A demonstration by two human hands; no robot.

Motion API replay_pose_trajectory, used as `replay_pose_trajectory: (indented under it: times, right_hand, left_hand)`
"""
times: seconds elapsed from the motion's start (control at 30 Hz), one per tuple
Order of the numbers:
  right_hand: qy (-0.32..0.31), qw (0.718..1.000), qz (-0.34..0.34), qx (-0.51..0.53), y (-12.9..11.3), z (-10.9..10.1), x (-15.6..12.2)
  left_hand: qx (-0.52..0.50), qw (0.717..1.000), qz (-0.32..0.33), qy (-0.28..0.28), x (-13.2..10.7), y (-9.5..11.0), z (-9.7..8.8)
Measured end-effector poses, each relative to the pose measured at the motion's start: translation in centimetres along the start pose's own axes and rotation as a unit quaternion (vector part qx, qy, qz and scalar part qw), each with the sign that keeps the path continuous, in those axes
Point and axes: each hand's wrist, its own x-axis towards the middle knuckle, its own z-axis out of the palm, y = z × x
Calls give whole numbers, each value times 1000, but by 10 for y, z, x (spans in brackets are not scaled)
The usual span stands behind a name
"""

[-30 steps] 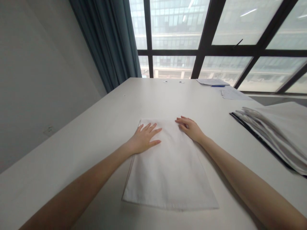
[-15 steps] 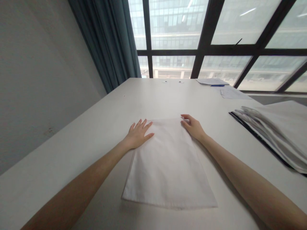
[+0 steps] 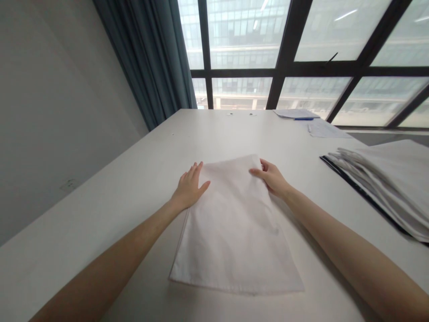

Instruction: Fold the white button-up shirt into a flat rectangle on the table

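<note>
A white cloth (image 3: pixel 234 232), folded into a rough rectangle, lies on the white table in front of me. At its far right corner, my right hand (image 3: pixel 273 178) pinches the edge, thumb on top and fingers behind, and that corner is lifted a little off the table. Along the far left edge rests my left hand (image 3: pixel 189 188), its thumb spread away from the fingers and touching the cloth. The cloth's near hem lies flat, while soft wrinkles run across its middle and right side.
On the right, a thick stack of white cloths (image 3: pixel 389 174) lies on a black-edged base. Papers (image 3: pixel 295 113) and a blue pen (image 3: pixel 304 119) sit at the far right of the table (image 3: pixel 140 179). Beyond are a dark-framed window and a blue curtain (image 3: pixel 157 62).
My right hand has taken hold of the cloth's far right corner and raised it slightly. The fingers of my left hand have drawn closer together at the left edge.
</note>
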Motion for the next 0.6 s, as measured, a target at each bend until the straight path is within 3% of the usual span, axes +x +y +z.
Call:
replay_pose_trajectory:
  times: [0.07, 0.13, 0.23, 0.33, 0.4, 0.6]
  right_hand:
    - [-3, 1000, -8, 21, -3, 1, -1]
    - [-9, 999, -19, 30, -5, 1, -1]
    - [-11, 999, -40, 24, -6, 1, -2]
    - [0, 999, -46, 14, -6, 0, -2]
    - [5, 999, -38, 17, -5, -1, -2]
    - [-24, 999, 34, 29, -4, 0, -2]
  left_hand:
    - [-115, 992, -33, 51, 4, -4, 0]
    - [-258, 959, -82, 81, 8, -4, -3]
    - [-482, 864, -130, 66, 11, 3, -13]
    - [-612, 777, -146, 14, 10, 13, -19]
    - [-634, 757, -160, 6, 8, 17, -20]
    - [-639, 748, -175, 47, 8, 12, -15]
